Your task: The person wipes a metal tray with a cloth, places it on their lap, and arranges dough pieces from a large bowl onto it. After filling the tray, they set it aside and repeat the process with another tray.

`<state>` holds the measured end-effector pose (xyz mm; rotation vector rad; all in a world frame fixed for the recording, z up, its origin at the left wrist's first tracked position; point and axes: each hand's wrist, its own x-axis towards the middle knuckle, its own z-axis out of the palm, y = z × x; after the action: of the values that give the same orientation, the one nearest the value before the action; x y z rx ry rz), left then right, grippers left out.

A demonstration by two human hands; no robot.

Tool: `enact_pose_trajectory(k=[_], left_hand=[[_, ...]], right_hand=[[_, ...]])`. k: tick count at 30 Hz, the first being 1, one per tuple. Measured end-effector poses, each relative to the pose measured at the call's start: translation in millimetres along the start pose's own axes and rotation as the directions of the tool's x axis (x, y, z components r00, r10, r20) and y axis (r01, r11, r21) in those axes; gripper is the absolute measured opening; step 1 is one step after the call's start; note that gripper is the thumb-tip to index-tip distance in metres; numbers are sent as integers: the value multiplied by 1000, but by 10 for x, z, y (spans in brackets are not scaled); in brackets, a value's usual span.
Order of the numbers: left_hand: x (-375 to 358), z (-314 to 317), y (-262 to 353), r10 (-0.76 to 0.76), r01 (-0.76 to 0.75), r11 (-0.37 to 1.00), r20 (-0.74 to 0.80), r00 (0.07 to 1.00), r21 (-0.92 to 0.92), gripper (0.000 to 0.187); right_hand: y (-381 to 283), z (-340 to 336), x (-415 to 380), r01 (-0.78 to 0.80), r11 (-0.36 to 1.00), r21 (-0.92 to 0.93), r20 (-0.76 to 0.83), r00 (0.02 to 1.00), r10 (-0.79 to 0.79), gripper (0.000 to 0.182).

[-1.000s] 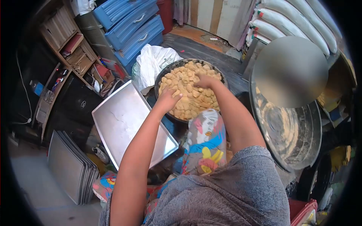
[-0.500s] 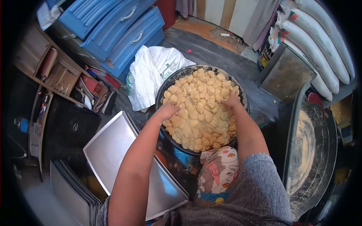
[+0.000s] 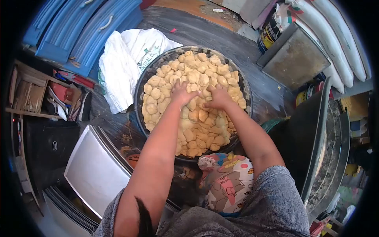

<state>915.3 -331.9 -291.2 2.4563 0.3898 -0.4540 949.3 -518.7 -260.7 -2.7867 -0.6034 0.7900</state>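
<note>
A wide black tub (image 3: 138,100) stands in front of me, heaped with many pale tan dough pieces (image 3: 203,80), most of them rounded. Toward the near side the pieces look flatter and more crowded together. My left hand (image 3: 183,95) rests on the middle of the heap, its fingers spread over the pieces. Just to its right, my right hand (image 3: 219,98) also lies on the dough with fingers apart. The two hands nearly face each other, with a small gap between them. Neither hand grips a piece that I can make out.
A white printed sack (image 3: 122,67) lies left of the tub, near blue drawers (image 3: 92,43). Metal trays (image 3: 98,166) lean at the lower left. On the right stand a large dark basin (image 3: 327,158), a metal tin (image 3: 296,57) and stacked white sacks (image 3: 329,39).
Both hands have moved from the sides of the heap inward to its middle, close together. The view has shifted, so the tub appears larger and further left.
</note>
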Motion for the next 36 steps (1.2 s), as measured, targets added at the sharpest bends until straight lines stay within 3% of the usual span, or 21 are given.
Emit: enact_pose_trajectory(k=[2, 4, 6, 8, 10, 11, 12, 14, 16, 18, 20, 22, 24, 26, 27, 28, 29, 30, 34, 36], left_hand=[[-142, 16, 27, 28, -28, 999, 2, 1000, 15, 95], [-292, -61, 100, 123, -135, 971, 76, 990, 197, 90], [-490, -174, 256, 119, -153, 961, 155, 981, 232, 91], [-570, -134, 253, 114, -172, 952, 230, 967, 253, 92], [-600, -62, 177, 237, -255, 959, 148, 960, 125, 98], [-589, -53, 115, 189, -189, 982, 187, 964, -18, 106], [-614, -96, 142, 187, -186, 982, 184, 965, -24, 106], [-630, -105, 227, 81, -124, 945, 152, 985, 304, 114], [-581, -131, 319, 52, -108, 928, 163, 985, 355, 121], [-481, -88, 265, 2, -78, 900, 175, 985, 428, 128], [-347, -6, 178, 40, -105, 974, 308, 950, 200, 137], [-434, -32, 212, 36, -109, 976, 357, 934, 188, 138], [-594, -49, 250, 46, -227, 908, 456, 889, 352, 140], [-853, 2, 178, 57, -241, 909, 471, 880, 339, 138], [-941, 7, 202, 38, -209, 911, 432, 901, 356, 136], [-921, -18, 251, 32, -180, 910, 371, 928, 373, 134], [-923, 4, 256, 40, -138, 925, 269, 962, 354, 130], [-849, 6, 260, 38, -135, 926, 268, 963, 353, 130], [-594, 49, 285, -4, -67, 918, 177, 984, 390, 124], [-522, 82, 211, 67, -103, 954, 135, 989, 281, 108]], right_hand=[[12, -27, -65, -47, 996, 69, 28, 999, 45, 90], [95, 33, -53, -123, 987, 107, -173, 975, 140, 97], [138, 56, 26, -161, 982, 97, -151, 973, 175, 106], [244, 110, 131, -101, 992, 71, -38, 994, 103, 107], [234, 108, 55, -67, 997, 33, 35, 997, 66, 108], [220, 114, 37, -35, 999, -2, 108, 994, 35, 108], [146, 79, -54, -32, 999, -8, 111, 993, 33, 108], [-111, -107, -382, 47, 994, -102, 254, 967, -20, 105], [-164, -73, -484, 27, 993, -116, 234, 972, 1, 102], [-156, 144, -471, -35, 972, -234, -185, 983, -10, 107], [-142, 64, -373, -34, 979, -201, -171, 985, -1, 113], [-94, -29, -327, 81, 992, -97, 119, 991, -70, 113], [-93, -32, -397, 90, 991, -97, 157, 985, -74, 115], [-142, 114, -545, 146, 959, -244, 248, 965, -84, 118], [-245, 99, -642, 137, 932, -335, 173, 981, -82, 115], [-276, 93, -590, 143, 928, -345, 158, 983, -92, 115], [-291, 147, -557, 93, 933, -346, 56, 995, -79, 111], [-282, 202, -531, 42, 940, -340, -41, 997, -60, 108], [-102, 202, -297, 72, 986, -150, -28, 997, -77, 98], [-109, 155, -255, 71, 994, -87, -80, 994, -78, 94]])
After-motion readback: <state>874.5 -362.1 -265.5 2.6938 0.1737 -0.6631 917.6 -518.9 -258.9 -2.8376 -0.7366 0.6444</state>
